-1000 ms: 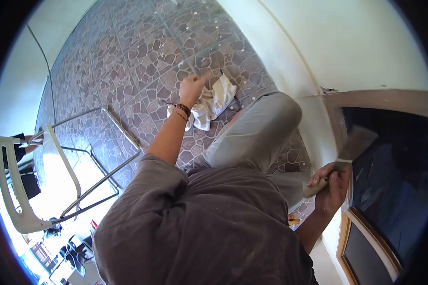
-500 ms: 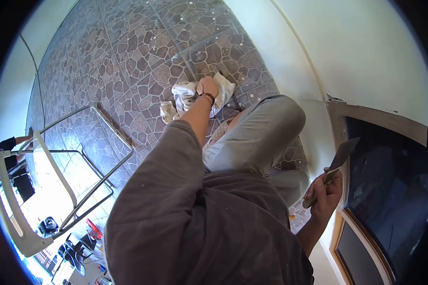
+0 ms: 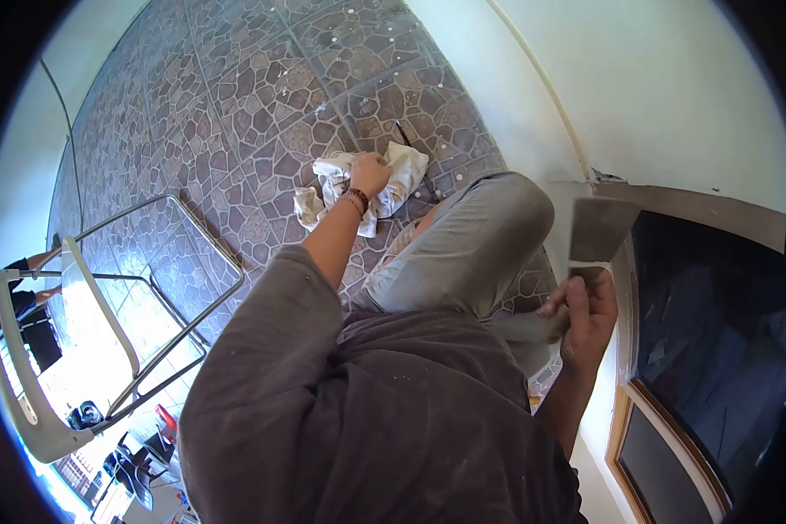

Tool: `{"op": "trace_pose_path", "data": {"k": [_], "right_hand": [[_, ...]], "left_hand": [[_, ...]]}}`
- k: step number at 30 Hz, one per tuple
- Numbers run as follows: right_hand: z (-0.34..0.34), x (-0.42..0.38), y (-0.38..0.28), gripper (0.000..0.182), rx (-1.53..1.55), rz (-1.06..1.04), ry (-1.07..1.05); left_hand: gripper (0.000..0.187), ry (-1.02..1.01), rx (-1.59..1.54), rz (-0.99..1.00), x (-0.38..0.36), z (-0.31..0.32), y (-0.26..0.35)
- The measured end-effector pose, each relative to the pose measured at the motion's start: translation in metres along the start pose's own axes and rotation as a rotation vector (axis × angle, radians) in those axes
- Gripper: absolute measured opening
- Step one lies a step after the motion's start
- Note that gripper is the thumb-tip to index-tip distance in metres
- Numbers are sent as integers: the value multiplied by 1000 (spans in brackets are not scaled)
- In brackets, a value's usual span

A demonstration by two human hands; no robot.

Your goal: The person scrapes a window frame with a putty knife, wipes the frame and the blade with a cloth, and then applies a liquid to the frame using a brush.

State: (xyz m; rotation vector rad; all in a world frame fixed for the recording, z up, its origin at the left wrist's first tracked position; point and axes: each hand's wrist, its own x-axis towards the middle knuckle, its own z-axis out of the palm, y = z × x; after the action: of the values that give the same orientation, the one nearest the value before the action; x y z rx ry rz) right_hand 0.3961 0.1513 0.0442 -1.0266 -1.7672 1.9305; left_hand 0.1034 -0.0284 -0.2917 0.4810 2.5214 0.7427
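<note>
Head: scraper (image 3: 601, 231) in right hand (image 3: 589, 316), cloth (image 3: 405, 171) beneath left hand (image 3: 369, 174)

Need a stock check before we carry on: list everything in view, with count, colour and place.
Putty knife: 1, grey blade, right hand
Cloth: bunched, count unclear, off-white, floor under left hand
Thin stick-like object: 1, dark, just beyond cloth
Tiled floor: 1, brown stone pattern, ahead
Chair: 1, cream with metal tubing, left
Wall: 1, off-white, upper right
Glossy panel: 1, dark, right
Framed panel: 1, dark with wood-coloured frame, lower right
Other person: 1, dark sleeve, far left
Red item: 1, unclear, lower left
Bracelets: count unclear, brown, left wrist
Shirt: 1, dark, bottom centre
Trousers: 1, grey, centre
Left hand: 1, on cloth
Right hand: 1, gripping putty knife
</note>
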Motion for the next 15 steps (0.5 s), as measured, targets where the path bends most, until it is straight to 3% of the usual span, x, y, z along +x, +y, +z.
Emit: {"op": "trace_pose_path", "data": {"k": [1,3,4,7,8,9,11,15], "right_hand": [[4,2,0,19,-35,2,-34],[14,5,0,16,56,-4,-39],[20,7,-3,14,138,30,-69],[29,16,1,15,254,29,-171],[34,19,0,18,186,29,-210],[39,21,0,20,117,28,-247],[53,25,-7,21,152,13,-280],[70,33,-23,23,167,49,-418]], "left_hand": [[30,2,0,6,-7,-10,8],[24,78,-331,255,-23,-34,25],[24,-80,-530,228,-28,-46,33],[23,-13,-359,354,-63,-106,79],[23,-65,-550,356,-59,-108,72],[23,-43,-535,367,-62,-123,78],[19,-195,-679,321,-82,-165,109],[16,-216,-635,495,-114,-236,154]]}}
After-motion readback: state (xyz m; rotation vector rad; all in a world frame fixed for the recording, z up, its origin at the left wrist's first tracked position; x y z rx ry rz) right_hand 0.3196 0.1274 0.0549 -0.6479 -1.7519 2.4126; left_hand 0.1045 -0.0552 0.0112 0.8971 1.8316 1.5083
